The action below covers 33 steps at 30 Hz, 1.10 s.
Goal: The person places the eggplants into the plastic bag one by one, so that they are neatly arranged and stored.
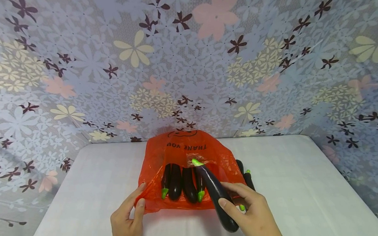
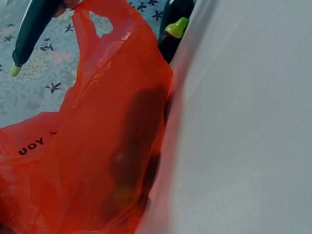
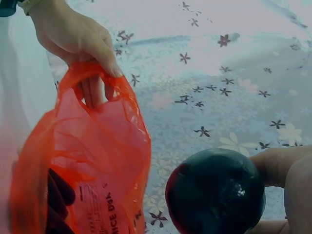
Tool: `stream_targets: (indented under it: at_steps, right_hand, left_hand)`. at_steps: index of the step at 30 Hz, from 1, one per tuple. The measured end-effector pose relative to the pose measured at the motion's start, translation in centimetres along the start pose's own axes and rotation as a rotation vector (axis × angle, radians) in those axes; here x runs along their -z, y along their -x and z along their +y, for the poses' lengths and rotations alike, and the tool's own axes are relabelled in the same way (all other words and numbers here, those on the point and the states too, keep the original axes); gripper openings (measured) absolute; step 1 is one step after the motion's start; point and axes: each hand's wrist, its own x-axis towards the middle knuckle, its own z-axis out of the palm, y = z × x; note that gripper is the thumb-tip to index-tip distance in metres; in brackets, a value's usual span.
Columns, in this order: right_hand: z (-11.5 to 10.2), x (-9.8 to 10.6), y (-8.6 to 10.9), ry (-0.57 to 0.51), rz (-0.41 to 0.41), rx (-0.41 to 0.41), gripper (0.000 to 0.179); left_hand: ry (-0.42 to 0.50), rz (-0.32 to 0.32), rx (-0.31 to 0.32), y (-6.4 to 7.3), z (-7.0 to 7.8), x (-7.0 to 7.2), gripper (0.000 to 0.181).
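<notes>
A red plastic bag (image 1: 158, 154) with "THANK YOU" printing lies on the white table, its mouth facing me. Inside are several dark purple eggplants (image 1: 175, 183), side by side, two showing green stem ends. My left hand (image 1: 127, 223) grips the left edge of the bag's mouth; the right wrist view shows its thumb and fingers at the handle loop (image 3: 83, 70). With my right hand (image 1: 251, 211) I hold another eggplant (image 1: 217, 194) at the right of the mouth, tilted, green stem end pointing away from me over the bag. Its rounded bottom (image 3: 214, 190) fills the right wrist view's lower part.
More eggplants (image 1: 249, 180) lie on the table just right of the bag, partly hidden by it and my right hand. The white table (image 1: 310, 182) extends to both sides. A flower-patterned covering (image 1: 185, 60) rises behind the table and along its sides.
</notes>
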Motion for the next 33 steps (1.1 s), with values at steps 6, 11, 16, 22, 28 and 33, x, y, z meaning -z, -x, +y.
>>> stream_targets:
  at_steps: [6,11,16,22,28,33]
  right_hand:
    - [0.3,-1.0,0.3,0.014,-0.054,0.000,0.031]
    - [0.8,-1.9,0.2,0.058,-0.130,0.016,0.038]
    - [1.3,-2.8,0.0,0.127,-0.178,0.047,0.042]
    - [1.3,-3.7,-0.3,0.219,-0.199,0.019,0.048]
    - [1.2,-4.5,-1.0,0.274,-0.185,0.015,0.052]
    - [1.2,-5.1,-1.6,0.276,-0.187,0.000,0.052]
  left_hand:
    - [0.003,0.003,-0.013,0.0,0.0,0.0,0.036]
    - [0.003,0.006,-0.020,0.1,-0.1,0.0,0.036]
    - [0.002,0.006,-0.019,0.1,0.0,0.0,0.036]
    - [0.025,0.017,-0.072,0.2,-0.1,-0.1,0.037]
    - [0.020,0.014,-0.060,0.2,-0.2,-0.1,0.037]
    - [0.019,0.013,-0.055,0.2,-0.3,-0.1,0.038]
